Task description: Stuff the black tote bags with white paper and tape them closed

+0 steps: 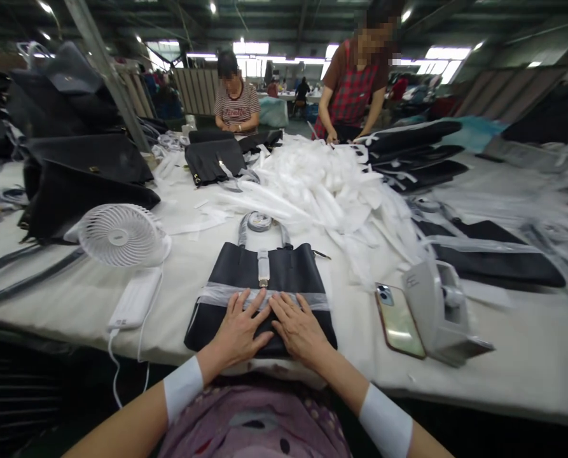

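A black handbag [245,270] lies flat on the white table [74,299] right in front of me, its wrapped handles [259,224] pointing away. A clear plastic strip [217,294] runs across its middle. My left hand [238,331] and my right hand [300,331] both rest flat on the bag's lower half, fingers stretched out and touching the strip, side by side. Neither hand holds anything.
A small white fan [119,234] and a white power bank [135,298] sit to the left, a phone [399,321] and a tape dispenser [439,312] to the right. A heap of white wrapping [326,184] lies behind the bag. Black bags are stacked left and right. Two people work across the table.
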The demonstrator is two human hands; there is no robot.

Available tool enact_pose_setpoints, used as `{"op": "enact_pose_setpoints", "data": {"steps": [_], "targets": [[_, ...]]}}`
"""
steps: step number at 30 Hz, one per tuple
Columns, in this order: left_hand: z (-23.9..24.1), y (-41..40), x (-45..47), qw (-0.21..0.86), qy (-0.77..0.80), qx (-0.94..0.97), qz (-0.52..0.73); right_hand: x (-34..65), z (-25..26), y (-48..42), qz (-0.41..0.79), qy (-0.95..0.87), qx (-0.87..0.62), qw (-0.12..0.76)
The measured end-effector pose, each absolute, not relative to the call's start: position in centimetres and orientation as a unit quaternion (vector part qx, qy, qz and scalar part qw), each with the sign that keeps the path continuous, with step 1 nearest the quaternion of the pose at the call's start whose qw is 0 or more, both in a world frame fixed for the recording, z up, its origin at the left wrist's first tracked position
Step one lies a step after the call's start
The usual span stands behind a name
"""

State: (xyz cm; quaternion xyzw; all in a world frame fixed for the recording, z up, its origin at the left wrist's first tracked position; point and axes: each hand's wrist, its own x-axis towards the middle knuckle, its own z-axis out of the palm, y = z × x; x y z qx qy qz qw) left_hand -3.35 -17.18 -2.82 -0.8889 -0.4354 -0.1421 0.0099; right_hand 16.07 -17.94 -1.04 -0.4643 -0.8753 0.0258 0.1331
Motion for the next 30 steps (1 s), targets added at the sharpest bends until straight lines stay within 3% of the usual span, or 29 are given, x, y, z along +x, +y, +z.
{"op": "enact_pose_setpoints", "data": {"steps": [5,10,13,20,25,30], "targets": [[-3.8,-17.4,-3.5,0.02,-0.434,-0.887,-0.154,22.2,2.8,-19.2,0.052,-0.789,-0.538,0.291],[-5.1,-17.2,-3.6,0.023,-0.43,-0.885,-0.177,36.6,6.8,-21.4,-0.033,-0.351,-0.807,0.473],[-5.3,-17.2,-3.6,0.023,-0.429,-0.884,-0.182,43.0,6.8,-22.9,0.064,-0.209,-0.875,0.433],[-5.5,-17.3,-3.6,0.021,-0.431,-0.88,-0.199,44.8,5.8,-23.7,0.2,-0.195,-0.877,0.391],[-5.6,-17.5,-3.5,0.022,-0.433,-0.879,-0.199,44.6,6.1,-23.1,0.217,-0.182,-0.866,0.413],[-5.6,-17.4,-3.5,0.028,-0.435,-0.88,-0.191,44.6,6.0,-23.1,0.182,-0.185,-0.831,0.492]]}}
